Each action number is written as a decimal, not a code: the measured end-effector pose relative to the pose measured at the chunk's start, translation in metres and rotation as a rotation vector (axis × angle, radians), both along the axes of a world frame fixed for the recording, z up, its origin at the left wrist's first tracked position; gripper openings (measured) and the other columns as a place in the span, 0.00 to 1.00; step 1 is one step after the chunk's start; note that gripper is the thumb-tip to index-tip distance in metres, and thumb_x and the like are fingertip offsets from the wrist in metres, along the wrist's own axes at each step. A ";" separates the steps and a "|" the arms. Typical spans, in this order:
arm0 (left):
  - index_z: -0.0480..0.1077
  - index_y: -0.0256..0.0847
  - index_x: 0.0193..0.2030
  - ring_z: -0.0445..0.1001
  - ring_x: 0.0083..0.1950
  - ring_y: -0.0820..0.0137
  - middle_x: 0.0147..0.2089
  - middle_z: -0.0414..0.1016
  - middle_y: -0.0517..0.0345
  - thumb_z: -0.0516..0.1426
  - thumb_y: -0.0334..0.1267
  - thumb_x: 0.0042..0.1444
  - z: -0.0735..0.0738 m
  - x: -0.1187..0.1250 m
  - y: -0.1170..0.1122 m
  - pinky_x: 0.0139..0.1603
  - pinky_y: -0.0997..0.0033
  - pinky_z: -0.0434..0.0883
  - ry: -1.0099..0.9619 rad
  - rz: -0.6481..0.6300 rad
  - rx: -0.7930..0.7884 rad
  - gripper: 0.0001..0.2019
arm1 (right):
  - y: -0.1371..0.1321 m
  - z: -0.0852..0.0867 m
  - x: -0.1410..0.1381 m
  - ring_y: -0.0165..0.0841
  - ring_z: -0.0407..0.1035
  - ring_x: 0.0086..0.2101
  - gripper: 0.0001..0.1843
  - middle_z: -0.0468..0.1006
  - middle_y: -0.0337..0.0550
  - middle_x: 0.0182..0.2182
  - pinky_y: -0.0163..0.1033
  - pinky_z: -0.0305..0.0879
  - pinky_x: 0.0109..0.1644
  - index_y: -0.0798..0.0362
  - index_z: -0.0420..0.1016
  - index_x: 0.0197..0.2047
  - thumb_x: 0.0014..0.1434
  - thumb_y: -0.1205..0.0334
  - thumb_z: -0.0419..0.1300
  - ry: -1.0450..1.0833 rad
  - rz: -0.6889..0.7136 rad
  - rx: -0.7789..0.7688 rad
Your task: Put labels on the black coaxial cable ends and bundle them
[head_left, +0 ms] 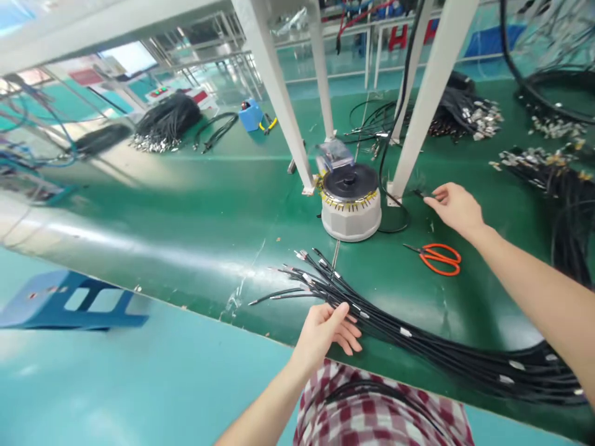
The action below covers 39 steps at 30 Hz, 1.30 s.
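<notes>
A bundle of black cables [418, 337] with pale tags and metal ends lies along the front of the green bench. My left hand [332, 328] is at its near edge, fingers apart, thumb touching or just above the cables. Farther right, my right hand [458, 207] has its fingertips pinched together beside a white post. A small dark piece [419, 194] shows at those fingertips, too small to name. Orange-handled scissors [439, 258] rest on the bench below my right hand. Left of it stands a round white device [351, 207] with a black top and yellow marks around its rim.
White posts [425, 93] rise from the green bench [186, 229]. More cable piles lie at the back left [167, 121], back right [465, 111] and right edge [571, 204]. Yellow-handled cutters [268, 124] lie beside a blue box [250, 116]. A blue stool [74, 300] stands on the floor.
</notes>
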<state>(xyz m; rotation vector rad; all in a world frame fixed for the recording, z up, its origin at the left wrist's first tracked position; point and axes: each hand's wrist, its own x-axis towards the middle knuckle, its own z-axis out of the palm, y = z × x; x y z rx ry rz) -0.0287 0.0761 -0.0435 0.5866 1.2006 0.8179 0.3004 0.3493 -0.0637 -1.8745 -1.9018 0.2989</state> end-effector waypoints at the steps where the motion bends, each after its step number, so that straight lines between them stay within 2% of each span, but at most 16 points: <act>1: 0.72 0.27 0.32 0.78 0.22 0.62 0.28 0.78 0.39 0.58 0.60 0.57 0.001 -0.002 -0.002 0.19 0.72 0.70 0.017 0.007 0.002 0.29 | -0.012 0.000 -0.001 0.39 0.72 0.37 0.20 0.78 0.50 0.41 0.43 0.67 0.42 0.53 0.74 0.45 0.61 0.44 0.58 0.019 0.042 0.038; 4: 0.70 0.30 0.38 0.78 0.23 0.63 0.28 0.77 0.46 0.57 0.57 0.60 0.006 -0.009 -0.010 0.21 0.71 0.71 0.043 0.087 0.045 0.25 | -0.068 -0.002 0.003 0.39 0.72 0.36 0.19 0.78 0.48 0.40 0.43 0.67 0.41 0.50 0.75 0.42 0.61 0.42 0.57 -0.033 0.246 -0.001; 7: 0.68 0.35 0.40 0.77 0.26 0.69 0.31 0.75 0.54 0.58 0.49 0.62 0.012 -0.016 -0.017 0.25 0.73 0.70 0.078 0.285 0.213 0.16 | -0.119 -0.013 0.013 0.45 0.71 0.44 0.21 0.77 0.49 0.46 0.46 0.67 0.43 0.48 0.75 0.46 0.62 0.40 0.55 -0.155 0.342 -0.038; 11: 0.70 0.36 0.42 0.72 0.28 0.78 0.40 0.75 0.53 0.55 0.42 0.66 0.025 -0.019 -0.022 0.28 0.77 0.65 0.070 0.454 0.373 0.11 | -0.143 -0.027 0.023 0.50 0.69 0.48 0.21 0.75 0.53 0.47 0.52 0.64 0.52 0.51 0.72 0.51 0.66 0.46 0.50 -0.212 0.399 -0.003; 13: 0.71 0.35 0.42 0.71 0.27 0.78 0.38 0.75 0.52 0.54 0.42 0.67 0.035 -0.018 -0.025 0.27 0.76 0.63 0.036 0.424 0.398 0.12 | -0.144 -0.024 0.022 0.52 0.69 0.48 0.19 0.75 0.57 0.46 0.55 0.62 0.53 0.54 0.72 0.49 0.65 0.48 0.51 -0.186 0.410 -0.024; 16: 0.69 0.37 0.48 0.66 0.20 0.79 0.31 0.74 0.57 0.54 0.43 0.67 0.054 -0.014 -0.030 0.21 0.77 0.55 -0.001 0.257 0.379 0.12 | -0.148 -0.007 0.015 0.55 0.71 0.46 0.18 0.76 0.63 0.45 0.58 0.62 0.50 0.55 0.72 0.46 0.65 0.49 0.53 -0.059 0.361 -0.105; 18: 0.68 0.39 0.50 0.60 0.18 0.80 0.26 0.73 0.61 0.55 0.44 0.66 0.064 -0.008 -0.035 0.20 0.77 0.50 0.005 0.149 0.361 0.12 | -0.157 0.011 0.007 0.52 0.72 0.44 0.19 0.76 0.62 0.45 0.55 0.65 0.48 0.54 0.71 0.48 0.65 0.48 0.54 0.137 0.335 -0.232; 20: 0.71 0.39 0.47 0.59 0.19 0.79 0.23 0.70 0.63 0.55 0.44 0.66 0.070 0.000 -0.039 0.22 0.76 0.51 0.051 0.055 0.386 0.11 | -0.173 0.031 -0.004 0.46 0.74 0.43 0.22 0.78 0.58 0.46 0.49 0.69 0.47 0.54 0.70 0.51 0.63 0.45 0.56 0.341 0.353 -0.375; 22: 0.76 0.40 0.44 0.63 0.25 0.76 0.26 0.72 0.60 0.55 0.43 0.66 0.072 0.009 -0.040 0.27 0.75 0.58 0.159 -0.045 0.448 0.11 | -0.195 0.052 -0.021 0.41 0.75 0.42 0.23 0.79 0.52 0.45 0.43 0.72 0.45 0.53 0.72 0.51 0.61 0.45 0.61 0.498 0.394 -0.497; 24: 0.78 0.43 0.42 0.69 0.35 0.72 0.34 0.77 0.57 0.54 0.42 0.67 0.073 0.018 -0.041 0.38 0.72 0.64 0.297 -0.157 0.517 0.12 | -0.219 0.072 -0.042 0.37 0.75 0.38 0.19 0.79 0.48 0.41 0.41 0.72 0.42 0.54 0.73 0.46 0.58 0.49 0.65 0.752 0.410 -0.632; 26: 0.78 0.45 0.42 0.71 0.43 0.69 0.41 0.78 0.57 0.53 0.42 0.68 0.073 0.027 -0.041 0.47 0.69 0.64 0.408 -0.258 0.577 0.12 | -0.242 0.089 -0.063 0.34 0.75 0.35 0.16 0.79 0.43 0.38 0.38 0.71 0.41 0.52 0.72 0.42 0.55 0.56 0.69 0.940 0.435 -0.624; 29: 0.77 0.45 0.43 0.72 0.45 0.68 0.41 0.77 0.57 0.50 0.41 0.69 0.074 0.036 -0.043 0.51 0.67 0.65 0.455 -0.365 0.645 0.13 | -0.266 0.101 -0.085 0.32 0.75 0.35 0.14 0.79 0.41 0.36 0.39 0.70 0.42 0.52 0.70 0.38 0.53 0.63 0.71 1.087 0.481 -0.575; 31: 0.75 0.44 0.47 0.72 0.42 0.70 0.39 0.76 0.58 0.50 0.39 0.69 0.071 0.041 -0.048 0.47 0.70 0.68 0.474 -0.374 0.685 0.12 | -0.275 0.103 -0.091 0.32 0.75 0.32 0.14 0.78 0.38 0.33 0.39 0.71 0.41 0.52 0.69 0.36 0.52 0.65 0.71 1.163 0.449 -0.572; 33: 0.71 0.43 0.53 0.70 0.36 0.73 0.35 0.73 0.59 0.53 0.36 0.68 0.064 0.045 -0.052 0.38 0.73 0.68 0.537 -0.316 0.776 0.10 | -0.279 0.101 -0.091 0.31 0.74 0.29 0.15 0.77 0.37 0.31 0.38 0.71 0.37 0.52 0.69 0.36 0.50 0.65 0.72 1.225 0.378 -0.604; 37: 0.70 0.43 0.57 0.66 0.31 0.75 0.35 0.72 0.59 0.57 0.27 0.62 0.046 0.051 -0.055 0.31 0.75 0.65 0.732 -0.145 1.173 0.17 | -0.281 0.096 -0.086 0.27 0.71 0.25 0.16 0.75 0.35 0.29 0.32 0.65 0.29 0.54 0.70 0.36 0.49 0.62 0.73 1.279 0.305 -0.726; 39: 0.73 0.44 0.56 0.63 0.29 0.75 0.31 0.69 0.61 0.58 0.24 0.61 0.041 0.052 -0.054 0.29 0.75 0.63 0.768 -0.102 1.276 0.18 | -0.282 0.094 -0.081 0.26 0.70 0.25 0.16 0.74 0.35 0.27 0.31 0.64 0.28 0.54 0.71 0.36 0.50 0.59 0.72 1.282 0.317 -0.765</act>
